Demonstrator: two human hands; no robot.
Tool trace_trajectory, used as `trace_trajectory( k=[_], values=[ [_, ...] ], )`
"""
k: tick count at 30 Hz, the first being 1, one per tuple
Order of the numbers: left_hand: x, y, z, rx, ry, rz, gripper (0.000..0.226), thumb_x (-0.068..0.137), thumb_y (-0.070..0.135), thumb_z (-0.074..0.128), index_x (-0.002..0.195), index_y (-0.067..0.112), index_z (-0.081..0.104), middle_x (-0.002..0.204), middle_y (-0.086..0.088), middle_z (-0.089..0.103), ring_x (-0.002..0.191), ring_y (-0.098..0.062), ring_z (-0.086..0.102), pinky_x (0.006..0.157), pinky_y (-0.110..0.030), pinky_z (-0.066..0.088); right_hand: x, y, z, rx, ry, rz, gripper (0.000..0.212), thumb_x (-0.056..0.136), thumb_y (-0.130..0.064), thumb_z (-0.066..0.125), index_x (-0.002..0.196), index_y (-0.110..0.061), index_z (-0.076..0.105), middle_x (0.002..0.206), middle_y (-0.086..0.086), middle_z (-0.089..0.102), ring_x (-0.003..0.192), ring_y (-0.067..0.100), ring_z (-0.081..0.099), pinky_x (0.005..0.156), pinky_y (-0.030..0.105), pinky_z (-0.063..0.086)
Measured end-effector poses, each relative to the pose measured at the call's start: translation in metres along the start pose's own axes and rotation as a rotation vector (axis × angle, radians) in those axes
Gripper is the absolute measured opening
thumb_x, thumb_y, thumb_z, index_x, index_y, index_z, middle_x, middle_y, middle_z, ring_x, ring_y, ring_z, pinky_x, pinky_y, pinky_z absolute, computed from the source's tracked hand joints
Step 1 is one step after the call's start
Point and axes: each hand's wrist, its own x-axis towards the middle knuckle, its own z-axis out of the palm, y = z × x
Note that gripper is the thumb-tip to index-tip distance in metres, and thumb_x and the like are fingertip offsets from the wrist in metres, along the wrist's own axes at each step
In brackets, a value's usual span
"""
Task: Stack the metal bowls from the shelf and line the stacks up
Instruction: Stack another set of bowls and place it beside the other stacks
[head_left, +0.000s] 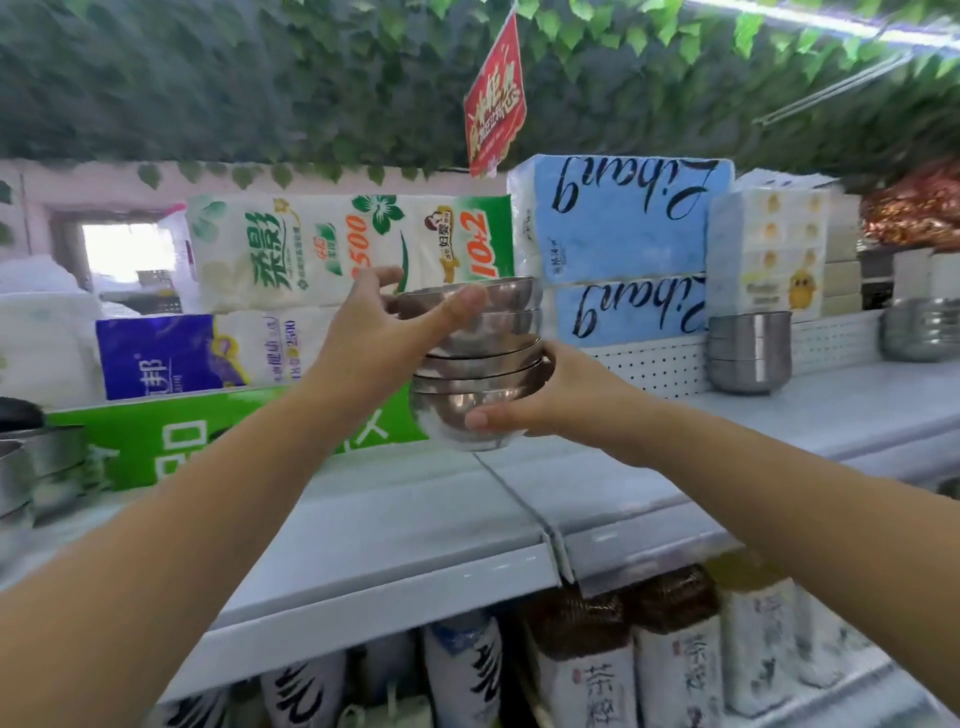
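We see a stack of nested metal bowls held up in front of the shelf, its long axis close to vertical but leaning a little to the right at the top, rims facing up. About 5 rims show, though the blur keeps us from an exact count. The stack hangs above the shelf, not touching it.

Our left hand grasps the upper bowls from the left, thumb laid across the near wall and fingers curled round the far side. Our right hand cups the lowest bowl from the right, thumb under its rounded belly. Both forearms reach up and forward, bare.

The bowls are shiny steel, smooth and round-bottomed. Further right on the shelf stand 2 more steel stacks: one against the perforated back panel, another at the right edge. Tissue packs stand behind.
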Motion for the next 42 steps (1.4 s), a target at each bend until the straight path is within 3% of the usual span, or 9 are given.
trace_trajectory(
  k=[4, 9, 16, 19, 22, 28, 32, 34, 42],
  values=[
    [0.000, 0.032, 0.076, -0.084, -0.012, 0.016, 0.106, 0.055, 0.076, 0.074, 0.141, 0.023, 0.042, 0.118, 0.004, 0.066, 0.108, -0.012, 0.064, 0.086, -0.025, 0.048, -0.032, 0.014, -0.073, -0.060, 0.041, 0.026, 0.053, 0.062, -0.032, 0.096, 0.103, -0.032, 0.062, 0.090, -0.013, 0.076, 0.093, 0.008, 0.071, 0.085, 0.031, 0.061],
    [-0.009, 0.068, 0.169, -0.134, -0.093, 0.031, 0.115, 0.050, 0.084, 0.073, 0.142, 0.023, 0.039, 0.129, 0.002, 0.063, 0.116, -0.016, 0.062, 0.102, -0.039, 0.048, -0.077, 0.041, -0.166, -0.114, 0.076, 0.079, 0.056, 0.065, -0.028, 0.096, 0.109, -0.031, 0.061, 0.088, -0.024, 0.075, 0.084, -0.006, 0.071, 0.076, 0.017, 0.056],
    [-0.028, 0.111, 0.283, -0.195, -0.238, 0.006, 0.121, 0.051, 0.086, 0.068, 0.147, 0.023, 0.032, 0.125, 0.005, 0.060, 0.116, -0.014, 0.058, 0.093, -0.032, 0.041, -0.139, 0.076, -0.269, -0.192, 0.148, 0.112, 0.044, 0.071, -0.019, 0.093, 0.097, -0.033, 0.059, 0.077, -0.031, 0.072, 0.076, -0.011, 0.069, 0.067, 0.007, 0.050],
    [-0.031, 0.123, 0.320, -0.163, -0.334, -0.013, 0.124, 0.050, 0.085, 0.067, 0.152, 0.028, 0.023, 0.137, -0.001, 0.054, 0.123, -0.021, 0.052, 0.102, -0.037, 0.040, -0.157, 0.094, -0.302, -0.202, 0.204, 0.140, 0.050, 0.069, -0.015, 0.094, 0.102, -0.031, 0.059, 0.081, -0.024, 0.075, 0.077, -0.012, 0.069, 0.064, 0.003, 0.048],
    [-0.030, 0.132, 0.352, -0.150, -0.438, -0.020, 0.125, 0.052, 0.074, 0.075, 0.154, 0.032, 0.018, 0.136, 0.001, 0.052, 0.119, -0.018, 0.049, 0.102, -0.035, 0.039, -0.167, 0.110, -0.329, -0.234, 0.265, 0.167, 0.067, 0.062, -0.021, 0.099, 0.117, -0.026, 0.061, 0.096, -0.013, 0.077, 0.087, -0.003, 0.072, 0.072, 0.011, 0.053],
    [-0.011, 0.147, 0.407, -0.208, -0.534, -0.021, 0.110, 0.065, 0.060, 0.079, 0.153, 0.028, 0.022, 0.128, 0.004, 0.050, 0.111, -0.015, 0.049, 0.064, -0.016, 0.035, -0.174, 0.133, -0.377, -0.284, 0.319, 0.203, 0.075, 0.060, -0.031, 0.099, 0.122, -0.029, 0.058, 0.101, -0.015, 0.076, 0.090, -0.004, 0.071, 0.080, 0.015, 0.053],
    [0.010, 0.150, 0.437, -0.176, -0.540, 0.022, 0.116, 0.054, 0.068, 0.077, 0.151, 0.026, 0.027, 0.136, 0.002, 0.051, 0.117, -0.016, 0.049, 0.085, -0.024, 0.040, -0.165, 0.150, -0.404, -0.305, 0.347, 0.223, 0.080, 0.058, -0.035, 0.100, 0.125, -0.027, 0.058, 0.105, -0.013, 0.076, 0.094, -0.002, 0.071, 0.088, 0.023, 0.055],
    [0.023, 0.150, 0.450, -0.143, -0.553, 0.044, 0.122, 0.050, 0.073, 0.075, 0.152, 0.026, 0.026, 0.141, -0.001, 0.050, 0.121, -0.018, 0.048, 0.095, -0.033, 0.039, -0.159, 0.154, -0.416, -0.309, 0.364, 0.225, 0.078, 0.059, -0.034, 0.099, 0.125, -0.029, 0.057, 0.106, -0.014, 0.075, 0.093, -0.005, 0.070, 0.085, 0.018, 0.054],
    [0.066, 0.150, 0.507, -0.145, -0.629, 0.134, 0.114, 0.056, 0.070, 0.077, 0.149, 0.024, 0.031, 0.125, 0.004, 0.051, 0.112, -0.015, 0.053, 0.085, -0.028, 0.041, -0.134, 0.181, -0.458, -0.286, 0.446, 0.233, 0.067, 0.062, -0.032, 0.097, 0.118, -0.032, 0.061, 0.101, -0.017, 0.076, 0.093, -0.002, 0.071, 0.093, 0.026, 0.055]
  ],
)
